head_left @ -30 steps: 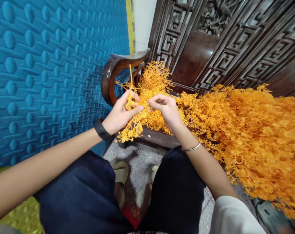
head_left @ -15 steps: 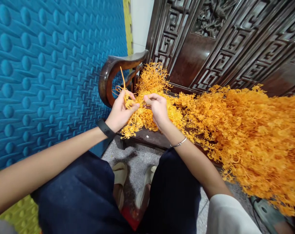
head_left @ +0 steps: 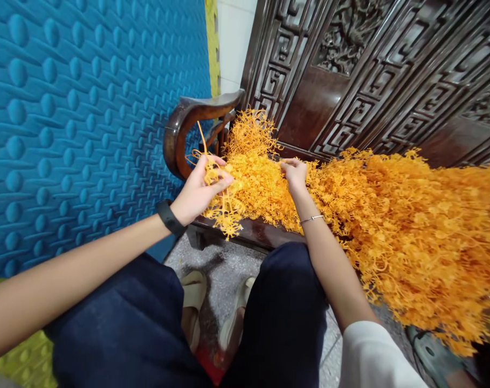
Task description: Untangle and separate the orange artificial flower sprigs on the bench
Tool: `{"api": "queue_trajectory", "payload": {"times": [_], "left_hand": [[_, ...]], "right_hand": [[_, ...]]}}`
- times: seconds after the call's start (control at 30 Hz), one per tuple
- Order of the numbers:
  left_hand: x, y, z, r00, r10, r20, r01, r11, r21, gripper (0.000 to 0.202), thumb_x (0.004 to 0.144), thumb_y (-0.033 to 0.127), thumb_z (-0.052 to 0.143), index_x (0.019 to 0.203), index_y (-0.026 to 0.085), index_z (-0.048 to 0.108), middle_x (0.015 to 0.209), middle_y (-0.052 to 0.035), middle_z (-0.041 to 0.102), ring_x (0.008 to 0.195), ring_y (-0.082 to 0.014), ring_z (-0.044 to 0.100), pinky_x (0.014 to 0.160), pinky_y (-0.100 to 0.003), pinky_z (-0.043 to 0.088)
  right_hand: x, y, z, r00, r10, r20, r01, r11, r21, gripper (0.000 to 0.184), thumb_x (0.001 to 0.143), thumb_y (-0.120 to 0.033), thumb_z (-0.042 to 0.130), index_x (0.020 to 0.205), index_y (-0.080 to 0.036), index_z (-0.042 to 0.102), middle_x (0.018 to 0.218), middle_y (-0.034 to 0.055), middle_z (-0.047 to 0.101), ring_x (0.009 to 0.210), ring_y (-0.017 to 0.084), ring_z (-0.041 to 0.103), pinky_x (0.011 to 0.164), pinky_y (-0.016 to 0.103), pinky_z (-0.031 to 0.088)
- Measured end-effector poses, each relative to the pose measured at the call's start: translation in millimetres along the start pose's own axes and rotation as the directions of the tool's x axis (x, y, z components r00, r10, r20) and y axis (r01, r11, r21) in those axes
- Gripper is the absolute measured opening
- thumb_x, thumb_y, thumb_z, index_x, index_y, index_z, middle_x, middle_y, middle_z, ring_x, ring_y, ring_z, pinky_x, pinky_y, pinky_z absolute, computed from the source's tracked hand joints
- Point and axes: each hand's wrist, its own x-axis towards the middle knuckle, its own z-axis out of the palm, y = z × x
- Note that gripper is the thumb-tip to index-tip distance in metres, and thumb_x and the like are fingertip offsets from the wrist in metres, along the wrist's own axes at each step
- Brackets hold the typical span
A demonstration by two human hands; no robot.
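Note:
A big heap of orange plastic sprigs [head_left: 410,226] covers the seat of a dark carved wooden bench [head_left: 253,231]. My left hand [head_left: 198,191], with a black band on the wrist, is closed round a small bunch of orange sprigs [head_left: 222,207] that hangs below the fingers near the bench's curved armrest [head_left: 188,116]. My right hand [head_left: 295,175], with a thin bracelet on the wrist, reaches into the heap further back, its fingers pinched on orange sprigs there.
A blue padded wall with raised bumps [head_left: 87,108] stands at the left. The bench's carved wooden back [head_left: 370,70] rises behind the heap. My knees in dark trousers [head_left: 285,312] and light sandals [head_left: 194,302] on a speckled floor are below.
My right hand has left the bunch in my left hand and moved right and back into the heap. My left hand has kept its bunch, almost in place.

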Motion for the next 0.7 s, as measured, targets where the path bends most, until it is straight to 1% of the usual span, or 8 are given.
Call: {"api": "queue_trajectory", "payload": {"times": [0.17,0.27,0.3,0.37,0.43,0.47,0.5,0.7], "left_hand": [[1.0,-0.1,-2.8,0.998,0.061,-0.011,-0.061,0.998,-0.002,0.033,0.068,0.017,0.069,0.094,0.020,0.049,0.080,0.0020,0.057,0.075,-0.0117,0.061,0.071,-0.025,0.050],[2.9,-2.3,-4.9,0.996,0.085,-0.016,-0.085,0.996,0.002,0.034,0.068,0.017,0.069,0.095,0.020,0.048,0.083,0.0015,0.058,0.079,-0.0123,0.062,0.074,-0.026,0.050],[3.4,-2.9,-5.4,0.995,0.094,-0.020,-0.094,0.995,0.016,0.035,0.068,0.017,0.069,0.096,0.020,0.048,0.084,0.0011,0.059,0.080,-0.0124,0.062,0.075,-0.027,0.050],[4.1,-3.7,-6.0,0.992,0.122,-0.033,-0.120,0.991,0.056,0.036,0.068,0.018,0.070,0.096,0.019,0.048,0.086,0.0003,0.060,0.082,-0.0128,0.062,0.077,-0.027,0.050],[4.3,-4.1,-6.7,0.987,0.155,-0.043,-0.151,0.984,0.093,0.037,0.067,0.019,0.072,0.096,0.019,0.048,0.088,-0.0001,0.060,0.083,-0.0134,0.062,0.077,-0.027,0.049],[4.3,-4.3,-7.0,0.985,0.163,-0.048,-0.158,0.982,0.102,0.039,0.066,0.020,0.072,0.096,0.019,0.048,0.088,-0.0003,0.059,0.083,-0.0136,0.061,0.077,-0.027,0.049],[4.4,-4.4,-7.4,0.985,0.163,-0.053,-0.157,0.982,0.103,0.040,0.065,0.021,0.073,0.096,0.019,0.048,0.089,-0.0004,0.059,0.083,-0.0137,0.061,0.076,-0.027,0.049],[8.1,-2.0,-11.2,1.000,-0.023,-0.013,0.022,0.999,-0.027,0.050,0.056,0.023,0.081,0.095,0.019,0.050,0.085,0.0005,0.064,0.077,-0.0138,0.064,0.078,-0.030,0.051]], "right_hand": [[-9.9,-6.1,5.8,0.997,-0.073,0.014,0.074,0.996,-0.043,0.023,0.061,-0.006,0.064,0.082,-0.015,0.060,0.075,-0.0010,0.060,0.070,0.011,0.053,0.073,0.028,0.041],[-37.0,-26.1,9.4,0.955,-0.183,0.232,0.189,0.982,-0.004,0.015,0.068,-0.020,0.067,0.081,-0.015,0.062,0.086,0.0043,0.064,0.077,0.013,0.057,0.075,0.029,0.044],[-49.4,-34.4,11.0,0.913,-0.183,0.365,0.186,0.982,0.028,0.017,0.073,-0.030,0.066,0.078,-0.015,0.062,0.083,0.0054,0.065,0.075,0.013,0.059,0.072,0.029,0.045],[-75.7,-50.6,14.7,0.760,-0.142,0.634,0.118,0.990,0.081,0.038,0.078,-0.052,0.058,0.073,-0.015,0.062,0.074,0.0059,0.065,0.067,0.013,0.061,0.065,0.029,0.047],[-98.8,-62.8,18.2,0.605,-0.140,0.784,0.091,0.990,0.106,0.044,0.074,-0.059,0.060,0.070,-0.015,0.061,0.066,0.0040,0.063,0.061,0.012,0.060,0.060,0.027,0.048],[-107.5,-66.6,19.8,0.564,-0.159,0.810,0.103,0.987,0.122,0.042,0.070,-0.057,0.065,0.070,-0.015,0.060,0.064,0.0025,0.062,0.060,0.011,0.059,0.059,0.026,0.047],[-113.7,-68.8,21.2,0.552,-0.187,0.813,0.126,0.982,0.141,0.040,0.066,-0.053,0.071,0.069,-0.015,0.059,0.063,0.0011,0.061,0.059,0.010,0.058,0.059,0.025,0.047],[-116.1,-65.5,24.6,0.624,-0.329,0.708,0.181,0.943,0.279,0.033,0.057,-0.037,0.082,0.073,-0.016,0.061,0.073,0.0000,0.064,0.067,0.010,0.059,0.067,0.025,0.049]]}}
